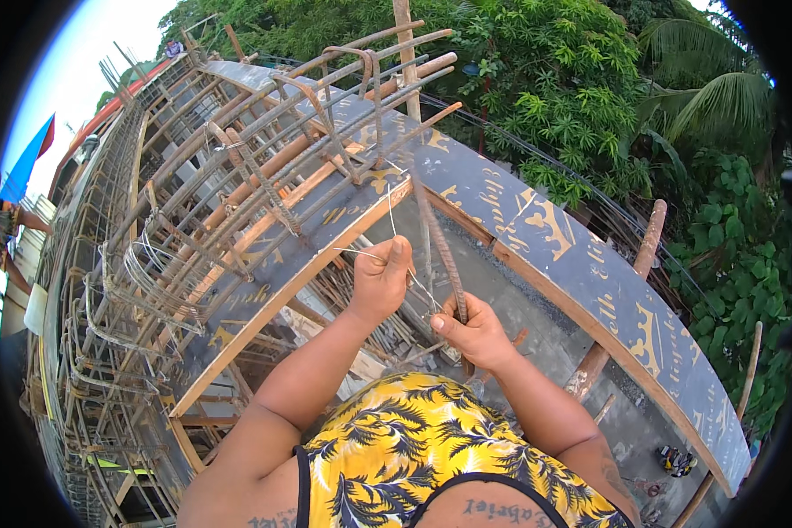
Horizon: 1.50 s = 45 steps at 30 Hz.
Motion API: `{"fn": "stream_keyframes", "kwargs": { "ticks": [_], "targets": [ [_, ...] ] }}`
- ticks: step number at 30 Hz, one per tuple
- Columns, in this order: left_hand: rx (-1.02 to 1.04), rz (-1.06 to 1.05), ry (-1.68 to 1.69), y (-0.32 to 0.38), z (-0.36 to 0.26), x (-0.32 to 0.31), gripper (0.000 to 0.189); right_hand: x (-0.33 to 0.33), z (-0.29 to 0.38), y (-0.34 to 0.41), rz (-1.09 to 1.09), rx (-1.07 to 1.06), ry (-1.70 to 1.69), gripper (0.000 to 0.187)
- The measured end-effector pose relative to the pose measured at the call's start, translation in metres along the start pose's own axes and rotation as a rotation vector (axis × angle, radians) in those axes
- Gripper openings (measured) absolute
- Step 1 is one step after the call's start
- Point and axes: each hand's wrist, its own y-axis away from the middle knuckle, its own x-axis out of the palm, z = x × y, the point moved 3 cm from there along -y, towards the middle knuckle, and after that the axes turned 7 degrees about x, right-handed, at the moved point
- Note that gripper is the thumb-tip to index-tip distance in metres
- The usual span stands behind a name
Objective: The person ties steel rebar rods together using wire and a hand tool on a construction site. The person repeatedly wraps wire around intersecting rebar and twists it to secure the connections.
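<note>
Strands of thin tie wire (391,210) are pinched in my left hand (381,277), between thumb and curled fingers. Two loose ends stick out above that fist. Below it, the wire runs down to my right hand (476,331), where it looks twisted near the thumb tip. My right hand is also wrapped around a ribbed steel rebar (439,247) that slants up and away in front of me. Whether the right thumb grips the wire or only touches it, I cannot tell.
To the left stands a rebar cage (264,152) with protruding bar ends and stirrups. A wire coil (152,264) hangs on it. Dark printed formwork panels (548,224) with timber edges surround an opening over a lower floor (495,297). Another person's arm (33,221) shows far left.
</note>
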Motion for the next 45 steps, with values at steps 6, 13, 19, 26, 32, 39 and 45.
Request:
{"fn": "stream_keyframes", "kwargs": {
  "ticks": [6, 13, 19, 26, 32, 39, 45],
  "targets": [
    [-0.008, -0.048, 0.19, 0.002, 0.012, -0.003, 0.061, 0.0, 0.007, 0.001, -0.165, -0.338, 0.303, 0.032],
    [0.337, 0.189, 0.121, 0.0, -0.005, 0.002, 0.063, 0.003, 0.005, 0.008, 0.177, 0.273, -0.315, 0.038],
    [0.339, 0.212, 0.086, 0.003, -0.014, -0.001, 0.065, 0.005, 0.003, 0.005, 0.347, 0.264, -0.533, 0.034],
    [0.132, 0.069, 0.009, 0.018, -0.006, -0.012, 0.067, 0.003, -0.003, -0.001, 0.144, 0.223, -0.186, 0.031],
    [-0.776, 0.106, 0.149, 0.025, 0.024, -0.038, 0.067, -0.006, 0.017, -0.003, -0.352, -0.092, 0.58, 0.031],
    [0.576, 0.263, -1.018, 0.01, -0.085, -0.004, 0.031, -0.023, 0.027, -0.012, -0.243, 0.032, 0.461, 0.028],
    [0.194, 0.597, -0.994, 0.021, -0.021, -0.018, 0.027, -0.017, 0.064, -0.017, -0.251, -0.061, 0.625, 0.036]
  ]
}}
